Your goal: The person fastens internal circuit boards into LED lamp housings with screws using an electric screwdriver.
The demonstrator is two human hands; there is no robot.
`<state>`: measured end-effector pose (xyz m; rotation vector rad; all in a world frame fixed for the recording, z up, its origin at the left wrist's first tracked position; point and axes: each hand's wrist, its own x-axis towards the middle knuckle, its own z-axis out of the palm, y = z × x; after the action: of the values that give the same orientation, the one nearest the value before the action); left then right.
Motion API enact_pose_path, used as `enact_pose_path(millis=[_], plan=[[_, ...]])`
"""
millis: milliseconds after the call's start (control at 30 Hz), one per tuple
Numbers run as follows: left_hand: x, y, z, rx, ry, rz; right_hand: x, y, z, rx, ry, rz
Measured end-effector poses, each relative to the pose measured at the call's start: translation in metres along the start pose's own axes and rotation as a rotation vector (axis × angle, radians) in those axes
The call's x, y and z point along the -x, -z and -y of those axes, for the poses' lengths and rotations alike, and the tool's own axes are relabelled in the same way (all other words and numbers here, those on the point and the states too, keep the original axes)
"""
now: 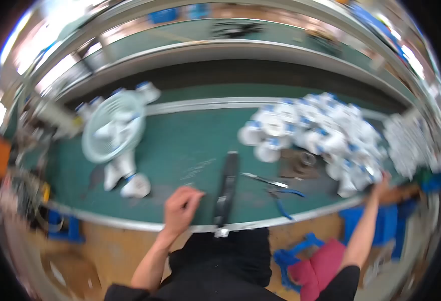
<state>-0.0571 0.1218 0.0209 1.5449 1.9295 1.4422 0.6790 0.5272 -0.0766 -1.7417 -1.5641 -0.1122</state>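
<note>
Green bench, pretty packed on the right, lol
So this green workbench [180, 125] with the pale front edge has a big jumbled pile of white parts with blue bits [326, 130] toward the worker's right, and a whitish, crinkly-looking heap [408, 143] past that. Pale green basket [89, 143] on the left, with a few loose white parts [135, 185] just in front. Middle's got a long dark strip [226, 190] running front to back, plus a slim metal tool [264, 180], blue-handled pliers [280, 204] and a flat brown piece [291, 168]. Some thin pale streaks too, too blurry to call.
</note>
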Motion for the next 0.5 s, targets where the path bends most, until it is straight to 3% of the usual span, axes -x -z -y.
enact_pose_path(millis=[33, 67, 100, 167, 233, 367, 433, 467, 500], plan=[[0.002, 0.003, 0.001, -0.007, -0.003, -0.008, -0.014, -0.011, -0.024, 0.136, 0.12, -0.03], [0.004, 0.003, -0.001, 0.023, 0.031, -0.013, -0.015, -0.008, -0.017, 0.065, 0.032, -0.04], [0.008, 0.004, 0.001, 0.041, 0.028, -0.031, -0.021, -0.013, -0.026, -0.318, -0.205, -0.051], [0.012, 0.006, 0.006, 0.085, 0.008, -0.047, -0.023, -0.009, -0.014, -0.578, -0.363, -0.013], [0.015, 0.018, 0.0, 0.075, 0.02, -0.032, -0.018, -0.004, 0.012, -0.588, -0.42, -0.082], [0.025, 0.05, -0.003, -0.085, -0.022, -0.045, -0.015, 0.001, 0.017, -0.479, -0.398, -0.071], [0.029, 0.069, 0.002, -0.176, -0.049, -0.105, -0.018, -0.003, 0.009, -0.563, -0.429, -0.131], [0.029, 0.077, 0.005, -0.212, -0.067, -0.131, -0.019, 0.002, 0.004, -0.526, -0.447, -0.156], [0.029, 0.08, 0.008, -0.244, -0.088, -0.163, -0.017, 0.01, -0.003, -0.292, -0.354, -0.216]])
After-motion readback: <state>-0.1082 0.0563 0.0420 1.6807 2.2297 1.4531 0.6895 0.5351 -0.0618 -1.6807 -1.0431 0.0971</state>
